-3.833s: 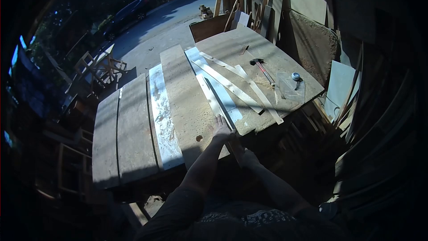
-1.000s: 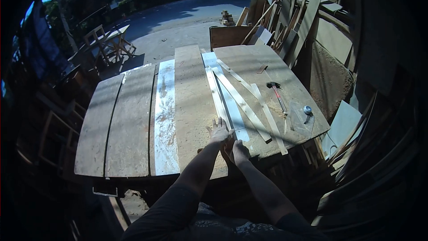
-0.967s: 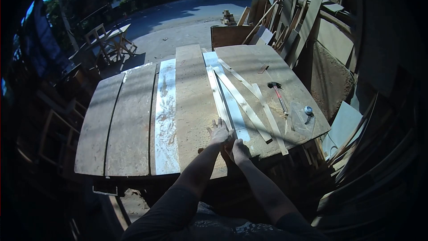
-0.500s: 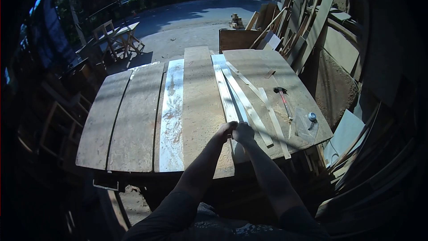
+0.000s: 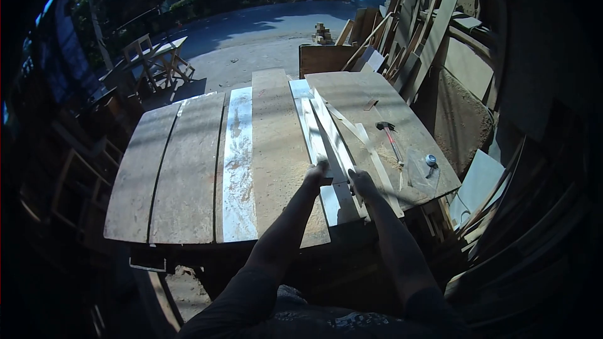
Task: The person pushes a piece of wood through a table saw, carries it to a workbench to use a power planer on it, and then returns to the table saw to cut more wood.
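Observation:
My left hand [image 5: 318,172] is closed around the near end of a pale wooden strip [image 5: 315,132], which points away from me over a white board [image 5: 333,204]. To its right, my right hand [image 5: 360,183] grips a second long wooden strip [image 5: 336,130] along its lower part. The two strips lie side by side with a narrow gap between them. Part of each hand's fingers is hidden behind the hand itself. A thinner strip [image 5: 380,169] lies on the table just right of my right hand.
The worktable [image 5: 188,169] is made of wide boards with gaps. On its right side lie a hammer [image 5: 389,138], a tape measure [image 5: 430,160] and a clear plastic bag [image 5: 422,176]. Sawdust [image 5: 295,166] covers the middle. Lumber [image 5: 433,37] leans at right; a wooden trestle [image 5: 160,63] stands beyond.
My hands, close together before, are now apart. My right hand has moved right onto the second strip, which has shifted left and lies at a steeper angle.

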